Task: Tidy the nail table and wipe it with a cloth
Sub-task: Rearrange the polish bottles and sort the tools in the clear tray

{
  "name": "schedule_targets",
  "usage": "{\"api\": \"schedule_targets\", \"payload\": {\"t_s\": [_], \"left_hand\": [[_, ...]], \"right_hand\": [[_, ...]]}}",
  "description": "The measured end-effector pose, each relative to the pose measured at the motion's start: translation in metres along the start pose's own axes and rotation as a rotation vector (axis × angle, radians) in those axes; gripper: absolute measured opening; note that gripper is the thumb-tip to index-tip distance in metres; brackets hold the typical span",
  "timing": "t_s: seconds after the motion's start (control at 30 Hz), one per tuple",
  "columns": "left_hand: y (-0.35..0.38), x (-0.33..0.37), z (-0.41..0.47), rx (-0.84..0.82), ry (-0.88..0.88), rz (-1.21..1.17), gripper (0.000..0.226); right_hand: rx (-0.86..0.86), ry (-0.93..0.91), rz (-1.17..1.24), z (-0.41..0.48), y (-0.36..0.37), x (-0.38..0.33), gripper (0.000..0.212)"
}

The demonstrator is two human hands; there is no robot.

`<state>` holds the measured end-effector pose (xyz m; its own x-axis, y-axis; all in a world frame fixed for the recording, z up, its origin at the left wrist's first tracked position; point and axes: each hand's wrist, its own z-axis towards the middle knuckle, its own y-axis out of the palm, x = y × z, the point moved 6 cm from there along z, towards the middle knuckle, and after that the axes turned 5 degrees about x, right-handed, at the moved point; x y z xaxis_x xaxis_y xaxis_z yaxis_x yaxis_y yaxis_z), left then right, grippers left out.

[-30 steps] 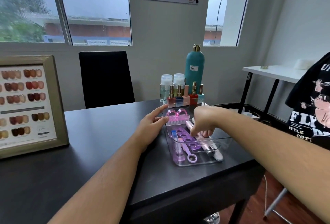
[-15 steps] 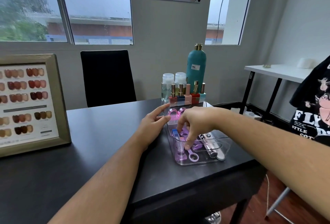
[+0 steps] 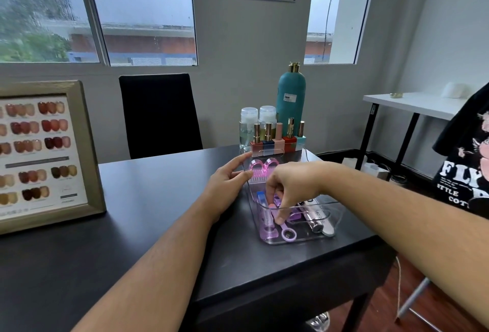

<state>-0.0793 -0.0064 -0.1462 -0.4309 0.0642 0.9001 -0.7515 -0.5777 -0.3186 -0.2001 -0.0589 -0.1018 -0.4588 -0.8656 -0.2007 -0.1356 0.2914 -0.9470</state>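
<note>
Fingers (image 3: 280, 216) dip among glossy purple tools in clear plastic tray (image 3: 334, 215)

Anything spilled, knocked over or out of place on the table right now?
Nothing stands out. The bottles stand upright behind the clear tray, no spill shows, and the tools lie inside it where the right hand reaches; the left hand steadies its edge.

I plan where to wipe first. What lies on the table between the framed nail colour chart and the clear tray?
In the head view, only the left hand and its forearm; it rests against the clear tray. Toward the framed chart the table is bare.
</note>
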Motion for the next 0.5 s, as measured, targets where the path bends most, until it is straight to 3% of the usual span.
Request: {"api": "schedule_targets", "payload": {"t_s": [0.2, 0.5], "left_hand": [[0.0012, -0.0008, 0.0007, -0.012, 0.001, -0.024, 0.041], [0.0007, 0.0004, 0.0003, 0.002, 0.005, -0.038, 0.041]], "right_hand": [[-0.055, -0.004, 0.095, -0.0043, 0.0044, -0.0005, 0.023], [-0.018, 0.057, -0.009, -0.0079, 0.0046, -0.005, 0.034]]}}
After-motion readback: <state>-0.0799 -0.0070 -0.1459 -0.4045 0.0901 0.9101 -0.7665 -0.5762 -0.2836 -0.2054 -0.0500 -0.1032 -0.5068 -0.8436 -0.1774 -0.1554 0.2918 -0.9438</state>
